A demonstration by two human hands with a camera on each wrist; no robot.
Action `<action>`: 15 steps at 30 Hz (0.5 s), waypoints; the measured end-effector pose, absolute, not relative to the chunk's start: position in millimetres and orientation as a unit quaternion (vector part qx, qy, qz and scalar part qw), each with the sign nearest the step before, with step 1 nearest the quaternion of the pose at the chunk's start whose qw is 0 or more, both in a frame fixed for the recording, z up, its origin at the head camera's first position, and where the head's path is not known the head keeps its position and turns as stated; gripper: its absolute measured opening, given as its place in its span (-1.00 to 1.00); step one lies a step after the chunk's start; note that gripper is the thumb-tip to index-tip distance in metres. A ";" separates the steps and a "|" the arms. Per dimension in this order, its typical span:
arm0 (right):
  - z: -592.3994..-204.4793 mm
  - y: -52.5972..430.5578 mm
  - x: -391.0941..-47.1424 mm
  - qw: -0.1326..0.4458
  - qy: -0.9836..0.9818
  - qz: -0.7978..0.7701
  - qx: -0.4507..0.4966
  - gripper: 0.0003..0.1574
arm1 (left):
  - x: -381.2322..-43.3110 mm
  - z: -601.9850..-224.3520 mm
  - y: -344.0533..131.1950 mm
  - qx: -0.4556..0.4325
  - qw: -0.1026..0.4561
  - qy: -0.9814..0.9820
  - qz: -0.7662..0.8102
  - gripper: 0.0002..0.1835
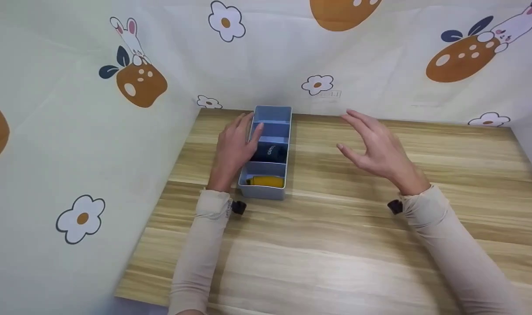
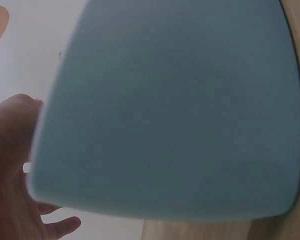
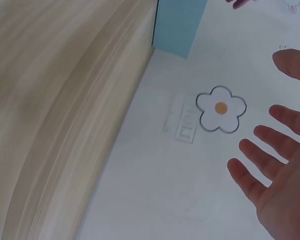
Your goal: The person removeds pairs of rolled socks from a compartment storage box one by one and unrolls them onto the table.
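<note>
A long blue-grey divided box (image 1: pixel 262 193) stands on the table, its compartments in a row running away from me. A rolled-looking black item (image 1: pixel 272 152) with white lettering lies in one middle compartment, and a yellow cylindrical item (image 1: pixel 268 181) lies in the nearest one. My left hand (image 1: pixel 235 148) is at the box's left side, thumb reaching over the rim and fingers loosely extended; firm contact cannot be made out. The box's end wall (image 2: pixel 170 110) fills most of the left wrist view. To the right of the box, my right hand (image 1: pixel 379 148) hovers with fingers spread, holding nothing.
The wood-grain table (image 1: pixel 336 245) meets a patterned white sheet (image 1: pixel 266 65) behind the box. Another sheet-covered side (image 1: pixel 38 175) rises along the table's left edge, and a pale side panel (image 1: pixel 528 131) stands at the right.
</note>
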State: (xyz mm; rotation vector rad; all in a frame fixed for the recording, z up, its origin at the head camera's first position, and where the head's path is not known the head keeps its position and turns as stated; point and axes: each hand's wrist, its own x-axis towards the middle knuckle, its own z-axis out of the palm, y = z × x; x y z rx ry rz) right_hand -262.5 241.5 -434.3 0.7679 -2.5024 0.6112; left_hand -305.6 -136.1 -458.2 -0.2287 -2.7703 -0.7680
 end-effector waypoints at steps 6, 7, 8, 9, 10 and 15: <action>-433.5 222.0 -254.6 0.230 -0.893 0.232 0.309 -0.13 | -308.7 -467.5 -140.2 -0.063 0.127 -0.951 -0.274 -0.31; -433.6 219.3 -253.4 0.230 -0.891 0.234 0.314 -0.14 | -309.4 -468.5 -140.5 -0.062 0.124 -0.952 -0.274 -0.31; -434.0 216.4 -252.2 0.230 -0.890 0.235 0.317 -0.14 | -310.3 -469.8 -140.8 -0.062 0.121 -0.952 -0.275 -0.31; -434.7 213.7 -251.4 0.228 -0.889 0.235 0.320 -0.15 | -310.6 -470.8 -140.7 -0.062 0.119 -0.951 -0.277 -0.32; -435.2 211.0 -250.6 0.226 -0.889 0.234 0.323 -0.15 | -310.9 -471.8 -140.8 -0.062 0.117 -0.951 -0.280 -0.33; -439.2 197.0 -248.7 0.212 -0.888 0.233 0.335 -0.18 | -313.1 -479.2 -141.6 -0.060 0.111 -0.950 -0.285 -0.40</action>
